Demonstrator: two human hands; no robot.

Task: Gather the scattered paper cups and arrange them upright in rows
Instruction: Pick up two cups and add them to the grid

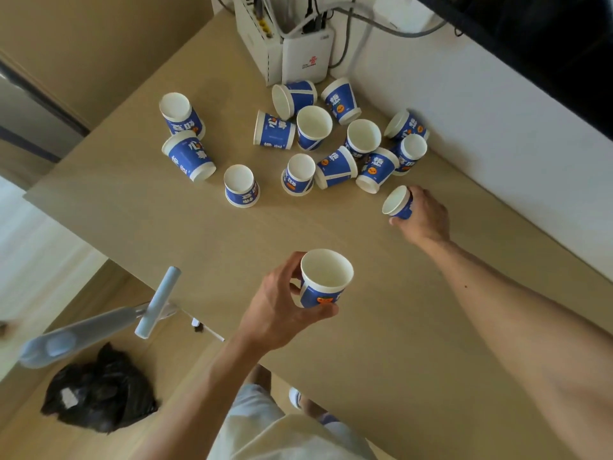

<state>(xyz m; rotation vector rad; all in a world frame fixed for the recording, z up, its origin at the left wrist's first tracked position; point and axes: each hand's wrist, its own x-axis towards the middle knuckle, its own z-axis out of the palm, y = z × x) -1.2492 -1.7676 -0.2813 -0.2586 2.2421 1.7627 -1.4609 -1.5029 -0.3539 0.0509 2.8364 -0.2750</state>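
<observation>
Far left of the table [139, 220]: two cups, one upright [180, 114], one on its side [189, 156]. Then a lone upright cup [241, 185]. Your left hand [275, 310] has its fingers wrapped around an upright cup [325, 278], near the table's front edge. Main scatter [341, 137] sits centre-back, some standing, some tipped, in front of the white router boxes [298, 58]. Your right hand [426, 215] grips a tilted cup [398, 202], fingers closed round it, just right of the scatter.

left hand [282, 307]: near, fingers curled, gripping | right hand [423, 215]: outstretched, gripping
</observation>
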